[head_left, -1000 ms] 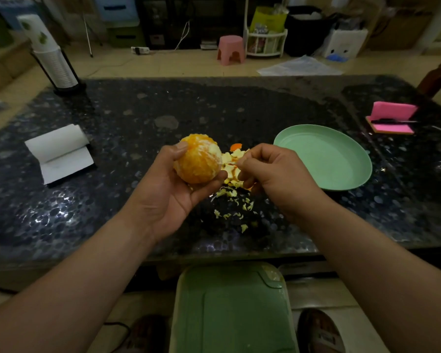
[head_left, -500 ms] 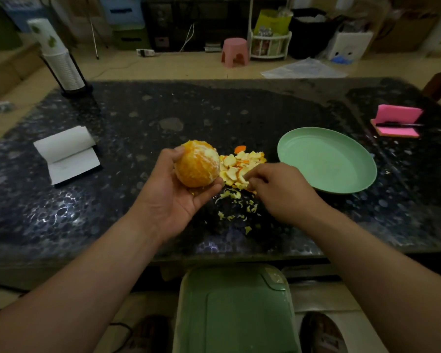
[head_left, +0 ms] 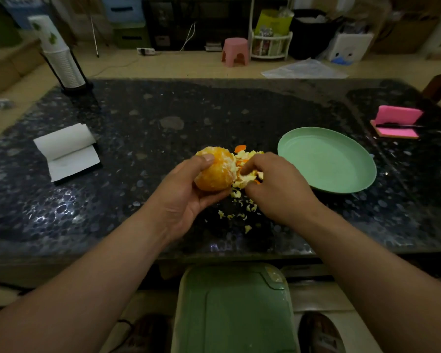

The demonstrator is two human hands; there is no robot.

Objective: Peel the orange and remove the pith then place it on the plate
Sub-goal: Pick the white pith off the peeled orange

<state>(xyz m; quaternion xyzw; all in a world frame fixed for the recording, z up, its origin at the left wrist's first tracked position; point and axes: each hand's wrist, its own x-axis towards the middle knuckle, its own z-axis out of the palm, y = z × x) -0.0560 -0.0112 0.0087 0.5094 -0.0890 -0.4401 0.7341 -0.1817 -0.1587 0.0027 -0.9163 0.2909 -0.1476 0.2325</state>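
1. The left hand cups a round, mostly peeled orange. Its thumb lies over the top and its fingers curl underneath, holding the fruit up off the surface.
2. The right hand sits just beside the orange's right flank with its fingers curled in narrow. The tips are buried among pale scraps, so I cannot tell whether they pinch a shred of pith.
3. A heap of pale yellow and orange peel pieces lies between and behind the two hands. Smaller crumbs are scattered on the dark speckled stone tabletop below them.
4. A round, pale green plastic plate rests to the right of the orange, beyond the right hand and near the peel heap. The orange is not yet on it.
5. Whitish patches show on the fruit, so pith removal looks unfinished.
6. The placing move would run rightward. The right hand is nearer the plate, but the left hand has the fruit, so it must either reach across or pass the fruit over. Being round, the orange has no long axis to align.
7. A white open notepad lies well apart to the left, and a pink sticky pad well apart to the far right.
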